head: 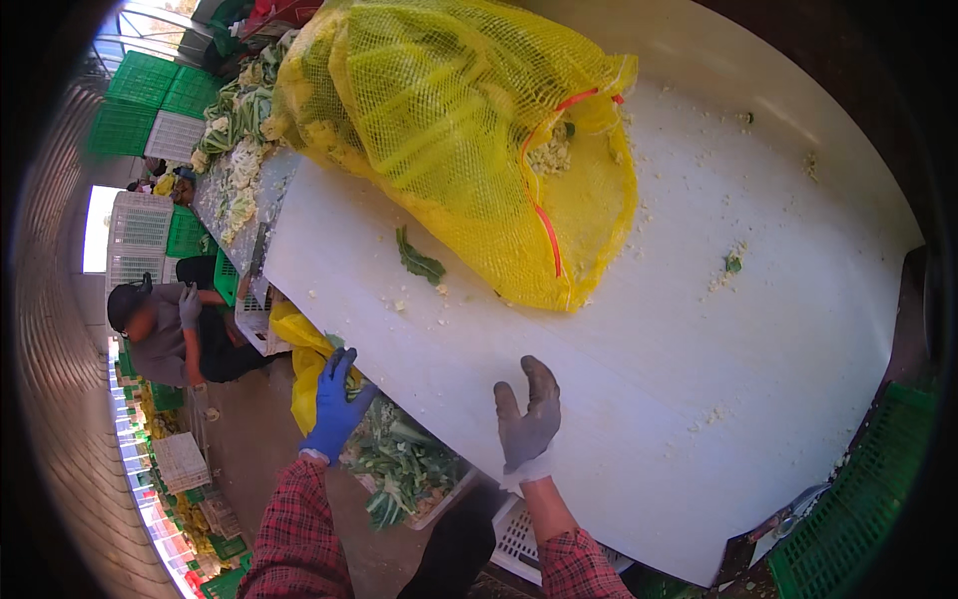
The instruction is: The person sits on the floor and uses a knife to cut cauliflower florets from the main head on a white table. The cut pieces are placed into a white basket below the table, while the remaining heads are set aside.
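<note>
My left hand point(338, 400), in a blue glove, is spread at the table's left edge, beside a yellow mesh bag point(301, 389) that hangs there. My right hand point(530, 415), in a soiled grey glove, is above the white tabletop point(636, 389) with thumb and fingers apart and nothing between them. Beyond both hands lies a large yellow mesh sack point(441, 112) on its side; its mouth faces right, and cauliflower pieces point(552, 152) show inside. A green leaf point(419, 258) lies on the tabletop near the sack.
Below the table edge stands a crate of leaf trimmings point(408, 457), with a white crate point(516, 535) near my legs. A green crate point(853, 494) is at the lower right. Cauliflower and leaves point(243, 150) cover a neighbouring table. A co-worker point(168, 333) is at the left.
</note>
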Motion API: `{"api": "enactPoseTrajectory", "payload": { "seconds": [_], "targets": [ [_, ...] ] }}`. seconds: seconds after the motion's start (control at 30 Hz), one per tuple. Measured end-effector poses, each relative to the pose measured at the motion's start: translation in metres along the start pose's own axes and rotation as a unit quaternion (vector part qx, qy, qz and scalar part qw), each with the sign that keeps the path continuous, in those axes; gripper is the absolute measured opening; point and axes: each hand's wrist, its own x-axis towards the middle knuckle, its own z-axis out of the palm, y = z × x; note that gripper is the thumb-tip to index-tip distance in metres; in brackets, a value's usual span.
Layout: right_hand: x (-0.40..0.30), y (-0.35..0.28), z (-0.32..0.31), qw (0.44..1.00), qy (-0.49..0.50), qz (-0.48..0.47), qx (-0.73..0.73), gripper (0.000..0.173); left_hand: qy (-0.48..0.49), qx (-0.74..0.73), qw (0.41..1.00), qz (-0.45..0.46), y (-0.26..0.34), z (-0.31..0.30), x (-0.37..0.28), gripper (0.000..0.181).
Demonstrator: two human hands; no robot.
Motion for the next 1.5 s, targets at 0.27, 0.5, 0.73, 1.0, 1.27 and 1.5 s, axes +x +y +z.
{"api": "enactPoseTrajectory", "payload": {
  "seconds": [0.27, 0.5, 0.73, 1.0, 1.27, 1.5],
  "targets": [
    [0.164, -0.083, 0.017, 0.984, -0.118, 0.012, -0.136, 0.076, -0.006, -0.287, 0.956, -0.063, 0.138, 0.014, 0.076, 0.083],
    [0.083, -0.095, 0.038, 0.945, -0.197, 0.032, -0.260, 0.041, 0.032, -0.409, 0.897, -0.161, 0.207, 0.029, 0.170, 0.063],
    [0.063, -0.098, -0.043, 0.944, -0.229, -0.079, -0.223, 0.032, 0.103, -0.365, 0.903, -0.202, 0.248, 0.033, 0.112, 0.037],
    [-0.019, -0.117, -0.224, 0.903, -0.271, -0.010, -0.332, 0.031, -0.133, -0.447, 0.855, -0.228, 0.365, 0.045, -0.012, 0.034],
    [0.010, -0.089, -0.242, 0.974, 0.043, 0.163, 0.150, 0.042, -0.300, -0.316, 0.900, 0.014, 0.346, 0.035, -0.120, 0.031],
    [-0.001, -0.160, -0.246, 0.965, -0.009, 0.216, 0.148, 0.026, -0.160, -0.301, 0.939, -0.045, 0.362, -0.058, -0.111, 0.041]
  ]
}}
